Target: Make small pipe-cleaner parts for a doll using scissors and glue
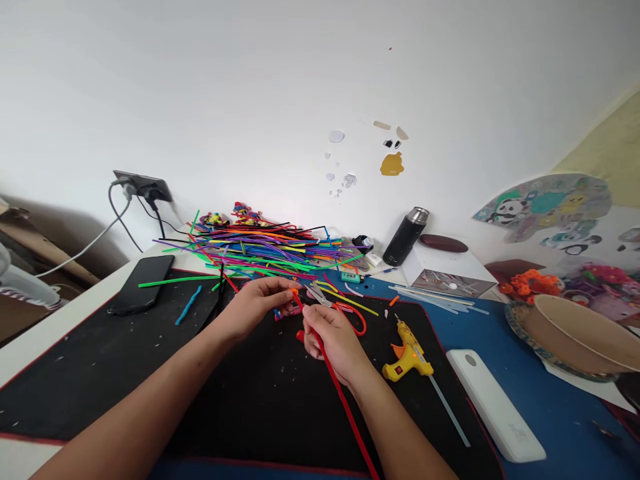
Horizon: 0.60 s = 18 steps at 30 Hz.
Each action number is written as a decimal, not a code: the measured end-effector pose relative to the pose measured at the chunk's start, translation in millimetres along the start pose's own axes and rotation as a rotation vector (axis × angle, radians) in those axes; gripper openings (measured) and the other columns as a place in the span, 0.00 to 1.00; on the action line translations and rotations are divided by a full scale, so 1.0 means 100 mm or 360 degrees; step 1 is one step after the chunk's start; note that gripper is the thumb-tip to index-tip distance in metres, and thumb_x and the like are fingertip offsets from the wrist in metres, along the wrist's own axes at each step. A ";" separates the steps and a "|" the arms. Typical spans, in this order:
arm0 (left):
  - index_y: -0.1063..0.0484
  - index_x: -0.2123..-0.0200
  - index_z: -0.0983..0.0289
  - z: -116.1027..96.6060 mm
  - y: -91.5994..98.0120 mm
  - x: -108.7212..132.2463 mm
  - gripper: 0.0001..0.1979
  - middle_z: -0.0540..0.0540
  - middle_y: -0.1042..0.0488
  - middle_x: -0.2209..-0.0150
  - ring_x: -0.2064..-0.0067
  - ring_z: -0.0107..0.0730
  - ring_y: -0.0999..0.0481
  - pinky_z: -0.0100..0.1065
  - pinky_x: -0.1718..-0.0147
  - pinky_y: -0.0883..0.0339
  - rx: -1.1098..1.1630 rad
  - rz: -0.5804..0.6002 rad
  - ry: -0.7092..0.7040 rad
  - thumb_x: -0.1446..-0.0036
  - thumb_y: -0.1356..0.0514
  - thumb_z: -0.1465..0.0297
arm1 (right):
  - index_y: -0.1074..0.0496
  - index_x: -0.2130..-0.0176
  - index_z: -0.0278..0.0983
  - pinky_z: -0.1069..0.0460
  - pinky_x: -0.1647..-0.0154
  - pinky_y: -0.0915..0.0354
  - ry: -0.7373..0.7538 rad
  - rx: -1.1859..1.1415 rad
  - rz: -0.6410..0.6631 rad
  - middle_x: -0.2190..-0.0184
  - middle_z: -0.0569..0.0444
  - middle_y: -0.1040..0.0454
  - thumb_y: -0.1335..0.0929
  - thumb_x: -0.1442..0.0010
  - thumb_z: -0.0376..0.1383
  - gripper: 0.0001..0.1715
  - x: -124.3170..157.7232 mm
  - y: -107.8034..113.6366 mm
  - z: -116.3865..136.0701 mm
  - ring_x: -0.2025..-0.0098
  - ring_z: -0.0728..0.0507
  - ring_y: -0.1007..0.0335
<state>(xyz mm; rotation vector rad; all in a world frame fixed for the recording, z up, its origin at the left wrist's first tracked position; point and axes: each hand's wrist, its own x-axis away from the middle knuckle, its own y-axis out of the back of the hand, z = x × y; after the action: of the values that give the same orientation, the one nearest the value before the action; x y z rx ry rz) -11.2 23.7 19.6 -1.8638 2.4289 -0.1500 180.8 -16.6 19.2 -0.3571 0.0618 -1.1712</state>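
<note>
A long red pipe cleaner (345, 407) runs up from the lower edge of the view through my right hand (333, 340), whose thumb and fingers are closed around it. Its far end reaches the fingertips of my left hand (260, 303), which pinch it beside a small orange bit (295, 292). Below the left fingertips, a small blue and pink piece (281, 315) is partly covered. Scissors (320, 295) with orange-red handles lie just behind my right hand. A red object (300, 336) sticks out at that hand's left side, mostly hidden.
Many coloured pipe cleaners (270, 250) are heaped along the wall. A yellow glue gun (410, 353) lies right of my hands, near a white power bank (495, 403). A phone (145, 283) rests at left. A black thermos (407, 237) leans at the back.
</note>
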 end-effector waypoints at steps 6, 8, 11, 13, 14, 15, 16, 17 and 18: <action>0.16 0.59 0.66 -0.02 -0.02 0.02 0.20 0.57 0.17 0.69 0.69 0.34 0.20 0.33 0.67 0.28 0.0170 -0.0002 0.0153 0.52 0.23 0.61 | 0.36 0.75 0.38 0.56 0.83 0.54 -0.0033 0.0018 -0.0090 0.86 0.65 0.43 0.26 0.43 0.60 0.32 -0.02 0.02 -0.04 0.85 0.54 0.45; 0.15 0.58 0.66 -0.03 -0.02 0.02 0.21 0.57 0.16 0.68 0.69 0.33 0.19 0.32 0.66 0.27 0.0219 -0.0008 0.0200 0.53 0.22 0.62 | 0.36 0.75 0.38 0.56 0.83 0.54 -0.0031 0.0018 -0.0101 0.86 0.65 0.42 0.26 0.42 0.60 0.32 -0.02 0.02 -0.05 0.85 0.54 0.45; 0.15 0.58 0.66 -0.04 -0.02 0.02 0.21 0.57 0.15 0.66 0.69 0.32 0.19 0.32 0.65 0.25 0.0270 0.0000 0.0255 0.55 0.21 0.63 | 0.35 0.75 0.38 0.56 0.83 0.53 -0.0029 0.0033 -0.0103 0.86 0.64 0.42 0.26 0.42 0.60 0.32 -0.02 0.01 -0.05 0.85 0.54 0.45; 0.15 0.58 0.66 -0.04 -0.03 0.03 0.21 0.58 0.15 0.64 0.69 0.32 0.18 0.32 0.64 0.24 0.0302 0.0008 0.0271 0.55 0.21 0.63 | 0.35 0.75 0.38 0.56 0.83 0.53 -0.0038 0.0044 -0.0103 0.86 0.64 0.42 0.27 0.42 0.60 0.32 -0.02 0.00 -0.05 0.85 0.54 0.45; 0.15 0.58 0.66 -0.05 -0.03 0.03 0.21 0.58 0.14 0.64 0.68 0.32 0.18 0.31 0.64 0.24 0.0318 0.0010 0.0274 0.55 0.21 0.64 | 0.35 0.75 0.38 0.56 0.82 0.53 -0.0041 0.0046 -0.0105 0.86 0.65 0.42 0.27 0.42 0.60 0.32 -0.02 0.00 -0.05 0.85 0.54 0.46; 0.15 0.58 0.66 -0.05 -0.03 0.03 0.20 0.58 0.14 0.63 0.68 0.32 0.18 0.31 0.64 0.24 0.0333 0.0013 0.0275 0.55 0.21 0.64 | 0.35 0.75 0.38 0.56 0.82 0.53 -0.0042 0.0048 -0.0110 0.86 0.65 0.42 0.27 0.42 0.60 0.31 -0.02 0.00 -0.05 0.85 0.54 0.46; 0.15 0.58 0.66 -0.05 -0.04 0.03 0.20 0.58 0.14 0.63 0.68 0.32 0.17 0.31 0.64 0.23 0.0345 0.0016 0.0276 0.54 0.21 0.65 | 0.35 0.75 0.38 0.56 0.82 0.53 -0.0041 0.0049 -0.0115 0.86 0.65 0.42 0.27 0.42 0.59 0.31 -0.02 0.01 -0.06 0.85 0.54 0.46; 0.15 0.58 0.66 -0.05 -0.04 0.04 0.19 0.58 0.14 0.63 0.68 0.32 0.17 0.31 0.64 0.23 0.0357 0.0018 0.0278 0.54 0.21 0.66 | 0.35 0.75 0.38 0.56 0.82 0.53 -0.0040 0.0051 -0.0120 0.86 0.65 0.42 0.27 0.41 0.59 0.31 -0.02 0.01 -0.06 0.85 0.54 0.46; 0.15 0.58 0.66 -0.05 -0.04 0.04 0.19 0.58 0.14 0.63 0.68 0.32 0.17 0.31 0.64 0.23 0.0365 0.0020 0.0279 0.54 0.21 0.66 | 0.35 0.75 0.38 0.56 0.82 0.53 -0.0040 0.0054 -0.0121 0.86 0.65 0.42 0.27 0.41 0.59 0.31 -0.02 0.01 -0.07 0.85 0.54 0.46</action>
<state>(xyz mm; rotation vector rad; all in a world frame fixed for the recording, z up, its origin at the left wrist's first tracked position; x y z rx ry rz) -9.0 19.2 25.5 -1.8021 2.4081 -0.5880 179.4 -16.0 12.4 -0.3466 0.0064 -1.2409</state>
